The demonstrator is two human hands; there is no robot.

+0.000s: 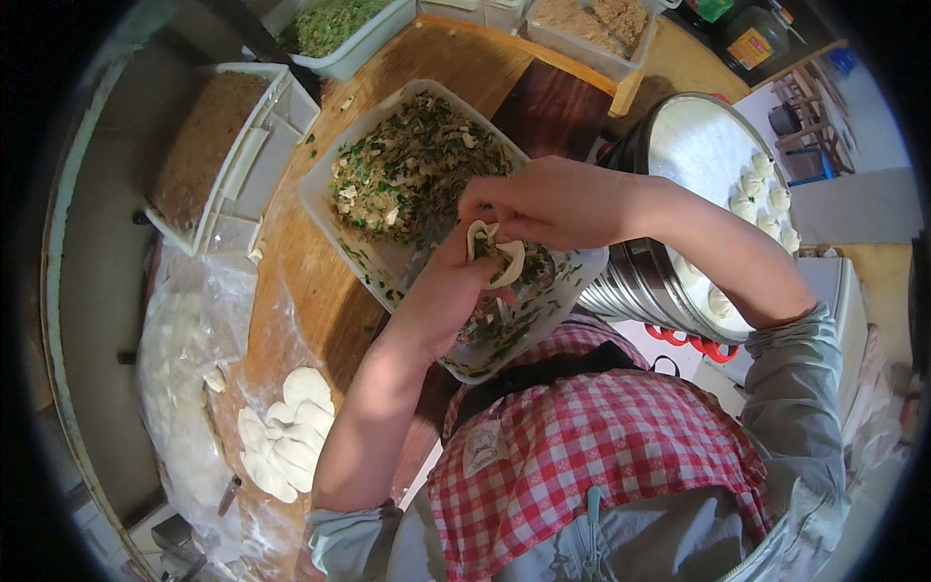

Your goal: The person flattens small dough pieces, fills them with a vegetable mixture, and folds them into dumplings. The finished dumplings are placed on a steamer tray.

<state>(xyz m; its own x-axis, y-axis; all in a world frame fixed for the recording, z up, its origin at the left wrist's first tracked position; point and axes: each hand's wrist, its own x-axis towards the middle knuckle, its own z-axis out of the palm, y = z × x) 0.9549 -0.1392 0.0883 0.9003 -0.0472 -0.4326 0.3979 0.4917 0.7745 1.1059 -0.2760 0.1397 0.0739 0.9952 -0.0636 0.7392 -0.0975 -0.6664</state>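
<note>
Cupped in my left hand (454, 280) is a round dough wrapper (515, 263) with green filling inside. The fingers of my right hand (556, 204) pinch the wrapper's upper edge, where folds show. Both hands are above a white plastic tub (313, 189) of chopped greens and noodle-like filling (414, 167); most of the filling lies at the tub's far end. A metal utensil, partly hidden, lies in the near end. Flat dough wrappers (287, 436) are piled on the floured wooden table at the lower left.
Stacked round steamers (691, 145) at the right hold small filled buns (751, 182). Plastic sheeting (174, 393) covers dough pieces at the left. Other filling tubs (364, 36) line the far side, with a brown-filled one (273, 109) at the left. A knife-like tool (230, 496) lies near the wrappers.
</note>
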